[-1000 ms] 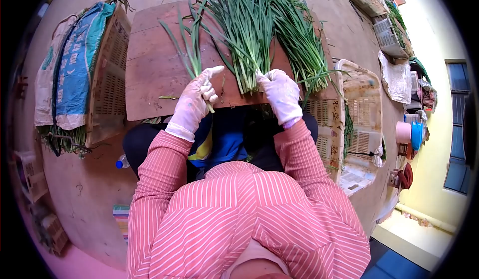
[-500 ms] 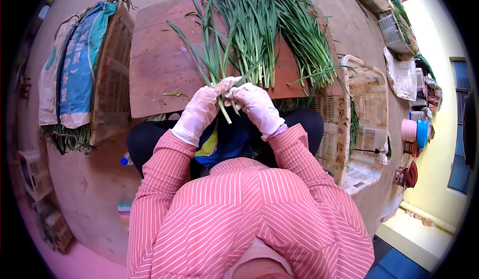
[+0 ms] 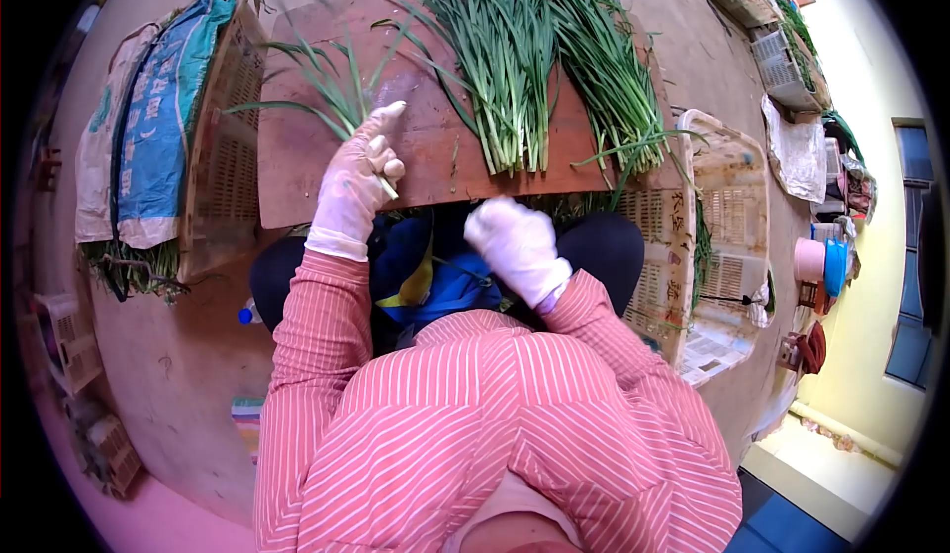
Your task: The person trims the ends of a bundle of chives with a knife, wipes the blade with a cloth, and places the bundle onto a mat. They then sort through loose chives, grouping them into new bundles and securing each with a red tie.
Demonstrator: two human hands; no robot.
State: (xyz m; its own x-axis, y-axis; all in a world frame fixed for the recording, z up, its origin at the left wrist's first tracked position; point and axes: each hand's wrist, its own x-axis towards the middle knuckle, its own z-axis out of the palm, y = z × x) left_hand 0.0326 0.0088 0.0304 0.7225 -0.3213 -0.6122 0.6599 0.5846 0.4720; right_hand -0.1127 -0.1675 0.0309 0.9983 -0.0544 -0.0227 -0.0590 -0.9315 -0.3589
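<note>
My left hand (image 3: 357,176), in a white glove, is wrapped round a few green stalks (image 3: 345,108) whose leaves fan out over the left part of the wooden board (image 3: 307,167). White stem ends poke out below its fingers. My right hand (image 3: 515,241), also gloved, is curled at the board's near edge above my lap; what it holds, if anything, is hidden and blurred. Two larger piles of long green leaves lie on the board, one in the middle (image 3: 505,78) and one at the right (image 3: 618,88), their pale stems toward me.
Left of the board stands a crate (image 3: 230,138) with blue and white sacks (image 3: 158,147) over it. A plastic crate (image 3: 727,227) is close on the right. Farther right are more crates (image 3: 787,63), a pink tub (image 3: 809,258) and a yellow wall (image 3: 861,88).
My hands have moved apart. The left has gone left and slightly up with a few stalks; the right has drawn back down and to the right, away from them.
</note>
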